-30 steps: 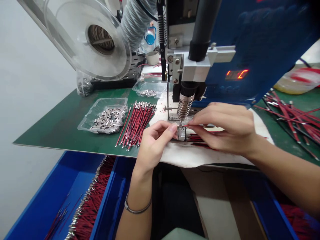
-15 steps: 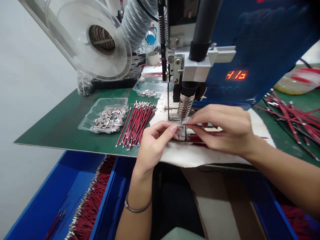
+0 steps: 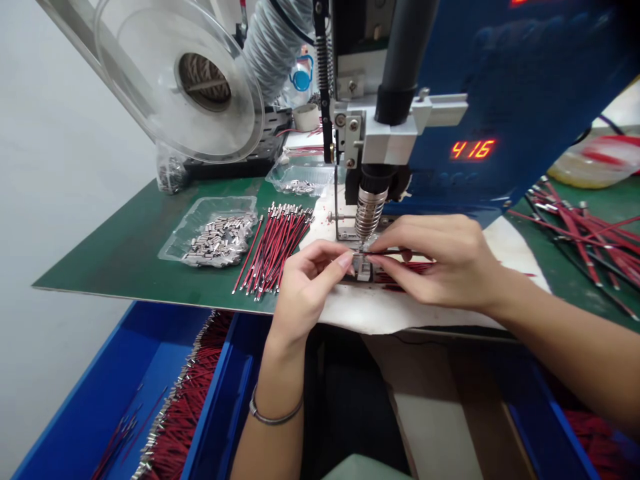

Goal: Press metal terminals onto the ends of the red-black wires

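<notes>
My right hand [image 3: 435,260] pinches a thin red-and-black wire [image 3: 395,253] between thumb and fingertips, just below the soldering machine's spring-wrapped tip [image 3: 369,213]. The wire's left end reaches the small metal fixture [image 3: 365,270] under that tip. From the other side, my left hand [image 3: 315,277] closes thumb and forefinger at the wire's end; whatever they grip is too small and covered to make out. Several red wires [image 3: 407,270] lie on the white cloth beneath my right hand.
Left of my hands are a bundle of red-and-black wires [image 3: 280,243] and a clear tray [image 3: 173,243] of small metal connectors. A blue machine body [image 3: 480,187] rises behind. Blue bins [image 3: 135,347] sit below the green table edge. More wires [image 3: 590,240] lie to the right.
My right hand has shifted slightly left, and a dark strand of wire now shows along its fingers. My left hand stays nearly in place. The red display now reads 416.
</notes>
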### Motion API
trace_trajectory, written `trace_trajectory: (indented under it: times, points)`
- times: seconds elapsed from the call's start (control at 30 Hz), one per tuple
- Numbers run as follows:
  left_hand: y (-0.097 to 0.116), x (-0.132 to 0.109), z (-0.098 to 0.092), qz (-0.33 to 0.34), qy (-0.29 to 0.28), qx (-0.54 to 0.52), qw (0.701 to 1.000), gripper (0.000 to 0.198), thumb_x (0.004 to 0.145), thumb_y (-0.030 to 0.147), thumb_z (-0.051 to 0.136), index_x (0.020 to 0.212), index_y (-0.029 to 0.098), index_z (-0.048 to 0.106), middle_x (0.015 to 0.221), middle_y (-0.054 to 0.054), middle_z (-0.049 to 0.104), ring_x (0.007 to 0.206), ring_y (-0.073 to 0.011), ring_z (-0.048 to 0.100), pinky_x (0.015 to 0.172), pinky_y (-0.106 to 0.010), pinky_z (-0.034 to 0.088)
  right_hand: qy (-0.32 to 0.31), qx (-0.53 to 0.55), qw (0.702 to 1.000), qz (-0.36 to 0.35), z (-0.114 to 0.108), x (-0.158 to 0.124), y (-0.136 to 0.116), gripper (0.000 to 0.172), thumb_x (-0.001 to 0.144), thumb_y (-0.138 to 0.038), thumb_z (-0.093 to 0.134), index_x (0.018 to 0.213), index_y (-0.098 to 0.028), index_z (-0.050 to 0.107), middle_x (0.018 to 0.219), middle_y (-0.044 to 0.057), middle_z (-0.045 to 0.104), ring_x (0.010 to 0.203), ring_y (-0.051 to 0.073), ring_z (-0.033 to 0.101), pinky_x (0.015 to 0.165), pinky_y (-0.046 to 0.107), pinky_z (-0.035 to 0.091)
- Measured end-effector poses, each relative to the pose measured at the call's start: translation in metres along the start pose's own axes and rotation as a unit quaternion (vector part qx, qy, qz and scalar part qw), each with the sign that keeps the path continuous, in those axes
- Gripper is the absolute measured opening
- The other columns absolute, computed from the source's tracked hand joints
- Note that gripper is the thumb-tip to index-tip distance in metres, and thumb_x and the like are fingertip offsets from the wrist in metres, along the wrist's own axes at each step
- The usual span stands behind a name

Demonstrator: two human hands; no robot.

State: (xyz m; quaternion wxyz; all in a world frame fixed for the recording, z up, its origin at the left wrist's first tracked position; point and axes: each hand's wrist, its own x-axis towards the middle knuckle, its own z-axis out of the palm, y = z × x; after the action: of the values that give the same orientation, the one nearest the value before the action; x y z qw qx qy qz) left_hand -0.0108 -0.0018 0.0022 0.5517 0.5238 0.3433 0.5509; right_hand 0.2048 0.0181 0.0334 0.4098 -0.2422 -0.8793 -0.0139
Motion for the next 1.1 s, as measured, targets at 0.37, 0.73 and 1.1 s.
trace_trajectory:
  times: [0.37,0.73,1.1]
  points:
    - [-0.003,-0.001,0.006,0.029,0.079,0.099,0.992,0.015,0.081,0.029,0.094,0.088,0.021,0.084,0.083,-0.001,0.080,0.068,-0.0122,0.064,0.063,-0.023,0.050,-0.034,0.001,0.999,-0.010,-0.006,-0.002,0.007,0.016,0.097,-0.009,0.066,0.098,-0.023,0.071,0.084,0.001,0.078,0.068,0.017,0.071,0.059,0.029,0.052]
    - [-0.003,0.001,0.009,0.025,0.091,0.143,0.985,0.016,0.088,0.034,0.087,0.088,0.019,0.080,0.083,-0.003,0.077,0.064,-0.0121,0.059,0.055,-0.024,0.042,-0.072,0.010,0.997,0.036,-0.003,-0.001,0.009,0.015,0.097,-0.009,0.065,0.100,-0.022,0.073,0.086,0.002,0.077,0.068,0.016,0.068,0.057,0.028,0.049]
    - [-0.002,0.000,0.009,0.021,0.084,0.158,0.984,0.015,0.089,0.033,0.085,0.089,0.019,0.078,0.082,-0.003,0.074,0.068,-0.0136,0.061,0.055,-0.024,0.043,-0.077,0.005,0.996,0.032,-0.002,-0.001,0.012,0.014,0.099,-0.011,0.065,0.099,-0.023,0.073,0.087,0.002,0.078,0.072,0.017,0.072,0.061,0.028,0.051]
